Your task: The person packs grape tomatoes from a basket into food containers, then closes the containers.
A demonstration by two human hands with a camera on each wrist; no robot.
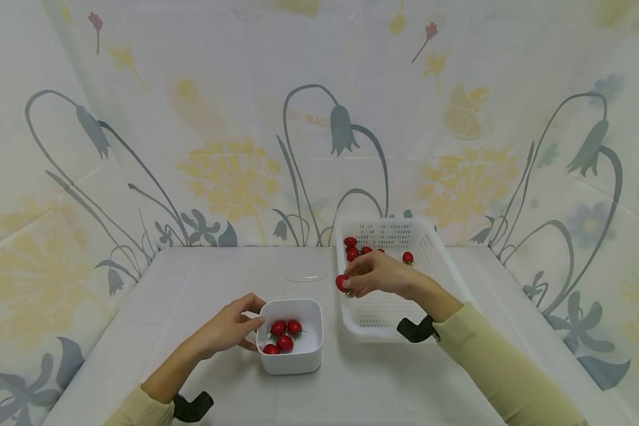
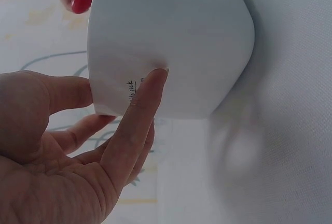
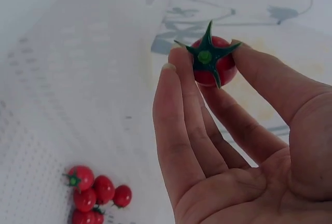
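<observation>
My right hand [image 1: 375, 273] pinches a cherry tomato [image 1: 342, 283] between thumb and fingers, over the left side of a white perforated basket [image 1: 370, 335]. Up close in the right wrist view, the tomato [image 3: 226, 71] shows its green star-shaped calyx. My left hand [image 1: 225, 326] holds the left side of a small white square container [image 1: 293, 364] standing on the table. Several cherry tomatoes [image 1: 284, 343] lie inside that container. In the left wrist view, a fingertip [image 2: 158, 76] presses its outer wall, beside small dark lettering.
More cherry tomatoes [image 1: 352, 253] lie toward the far end of the basket, one [image 1: 407, 257] apart from the others. A clear flat lid-like piece [image 1: 305, 278] rests on the white table [image 1: 191, 278] behind the container. A flower-printed sheet [image 1: 218, 118] hangs around the back and sides.
</observation>
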